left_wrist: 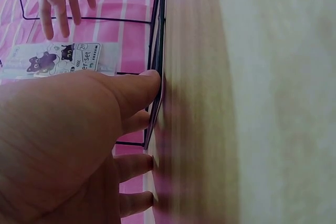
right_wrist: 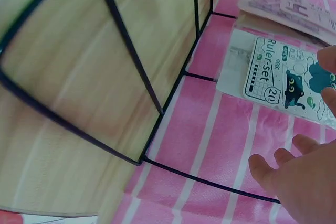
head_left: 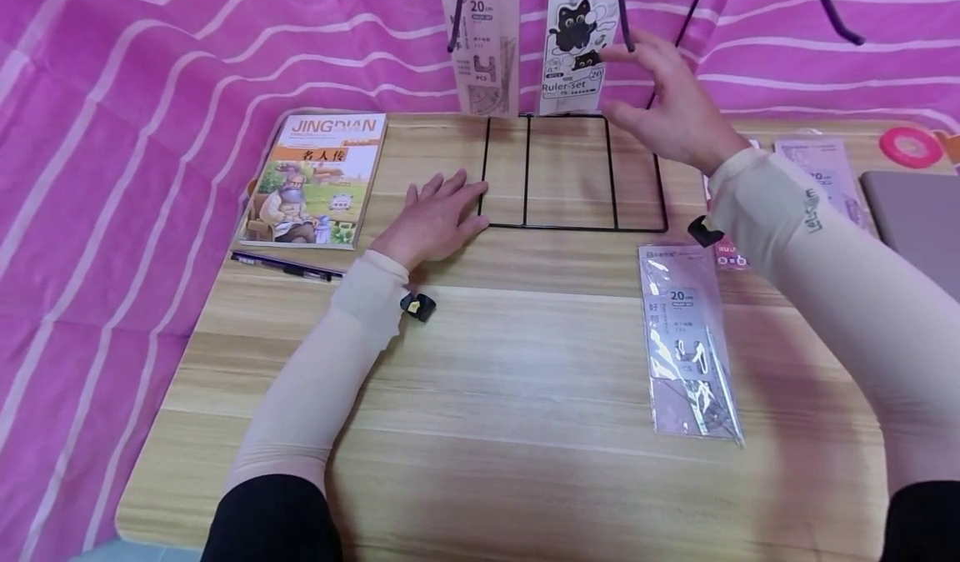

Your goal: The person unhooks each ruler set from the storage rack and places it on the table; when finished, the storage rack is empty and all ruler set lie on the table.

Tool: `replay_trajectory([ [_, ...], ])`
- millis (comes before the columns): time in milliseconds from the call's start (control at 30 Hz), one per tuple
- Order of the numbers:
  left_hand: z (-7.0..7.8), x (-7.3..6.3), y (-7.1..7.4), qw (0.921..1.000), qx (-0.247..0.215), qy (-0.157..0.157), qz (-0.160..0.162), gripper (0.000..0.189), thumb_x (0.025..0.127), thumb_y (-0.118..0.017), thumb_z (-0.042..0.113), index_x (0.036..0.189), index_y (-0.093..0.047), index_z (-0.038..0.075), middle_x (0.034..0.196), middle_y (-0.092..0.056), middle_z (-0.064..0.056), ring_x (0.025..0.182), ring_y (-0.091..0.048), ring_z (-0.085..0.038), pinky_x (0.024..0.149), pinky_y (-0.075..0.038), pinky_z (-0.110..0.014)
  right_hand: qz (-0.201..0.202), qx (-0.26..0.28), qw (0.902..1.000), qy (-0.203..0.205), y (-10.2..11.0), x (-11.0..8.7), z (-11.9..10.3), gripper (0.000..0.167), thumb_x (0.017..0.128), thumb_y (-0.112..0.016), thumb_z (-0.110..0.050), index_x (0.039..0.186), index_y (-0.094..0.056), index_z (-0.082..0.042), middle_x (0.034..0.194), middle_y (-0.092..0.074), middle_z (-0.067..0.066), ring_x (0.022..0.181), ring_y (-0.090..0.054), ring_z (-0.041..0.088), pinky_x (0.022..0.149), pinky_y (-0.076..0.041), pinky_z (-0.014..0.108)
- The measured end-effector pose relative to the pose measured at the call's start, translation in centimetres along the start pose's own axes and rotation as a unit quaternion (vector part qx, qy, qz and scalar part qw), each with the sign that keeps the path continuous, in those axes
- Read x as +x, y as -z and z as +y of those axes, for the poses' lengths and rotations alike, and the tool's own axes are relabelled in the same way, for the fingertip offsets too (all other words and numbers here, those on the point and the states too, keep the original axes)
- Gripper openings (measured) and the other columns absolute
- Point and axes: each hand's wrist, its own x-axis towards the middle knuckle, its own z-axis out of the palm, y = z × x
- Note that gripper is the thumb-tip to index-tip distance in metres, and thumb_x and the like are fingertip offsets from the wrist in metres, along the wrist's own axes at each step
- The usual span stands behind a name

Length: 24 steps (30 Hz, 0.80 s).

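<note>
Resting the left hand [head_left: 431, 218], fingers loosely spread, against the rack [head_left: 527, 170] at mid-frame, and, close beside the ruler set [head_left: 573, 53] at upper centre, holding up the right hand [head_left: 675, 112] with thumb and fingers wide apart.

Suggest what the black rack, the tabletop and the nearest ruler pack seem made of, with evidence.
Black rack: probably smooth, coated metal; thin, straight rods.
Tabletop: wood or wood-effect laminate; pale streaked grain, soft sheen.
Nearest ruler pack: glossy clear plastic film, likely; bright glints, creases.
</note>
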Motion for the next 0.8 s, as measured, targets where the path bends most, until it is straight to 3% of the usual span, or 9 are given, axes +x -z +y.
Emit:
replay_trajectory([
  [200, 0.1, -0.1, 0.0, 1.0, 0.001, -0.002, 0.0, 0.067, 0.11, -0.042, 0.057, 0.169, -0.019, 0.035, 0.179, -0.001, -0.003, 0.165, 0.002, -0.038, 0.13, 0.006, -0.066, -0.009, 0.043, 0.9989, -0.013, 0.0, 1.7, -0.4, 0.06, 0.101, -0.07, -0.02, 0.157, -0.049, -0.03, 0.176, -0.014, -0.009, 0.162, -0.019, 0.022, 0.133, -0.021, 0.05],
  [400, 0.1, -0.1, -0.1, 1.0, 0.005, -0.005, 0.003, 0.067, 0.11, -0.042, 0.056, 0.169, -0.02, 0.035, 0.179, -0.003, -0.003, 0.165, 0.001, -0.039, 0.13, 0.005, -0.066, -0.019, 0.056, 0.9982, -0.01, 0.1, 2.2, -0.6, 0.057, 0.102, -0.067, -0.014, 0.154, -0.052, -0.029, 0.171, -0.026, -0.003, 0.153, -0.032, 0.031, 0.127, -0.036, 0.046],
  [633, -0.1, -0.1, 0.0, 1.0, 0.005, -0.002, 0.004, 0.067, 0.11, -0.042, 0.056, 0.169, -0.02, 0.035, 0.179, -0.003, -0.003, 0.165, 0.001, -0.039, 0.131, 0.005, -0.066, -0.038, 0.049, 0.9971, -0.045, 0.3, 1.5, -1.3, 0.058, 0.104, -0.067, -0.027, 0.155, -0.047, -0.043, 0.17, -0.032, -0.01, 0.143, -0.046, 0.032, 0.115, -0.048, 0.045],
  [800, -0.1, -0.1, 0.1, 1.0, 0.007, -0.001, 0.003, 0.067, 0.11, -0.042, 0.056, 0.169, -0.019, 0.035, 0.179, -0.003, -0.003, 0.165, 0.001, -0.039, 0.13, 0.005, -0.066, -0.013, 0.117, 0.9927, -0.029, 0.2, 0.5, -1.1, 0.053, 0.103, -0.068, -0.015, 0.152, -0.055, -0.033, 0.162, -0.045, -0.003, 0.136, -0.057, 0.028, 0.106, -0.055, 0.027],
])
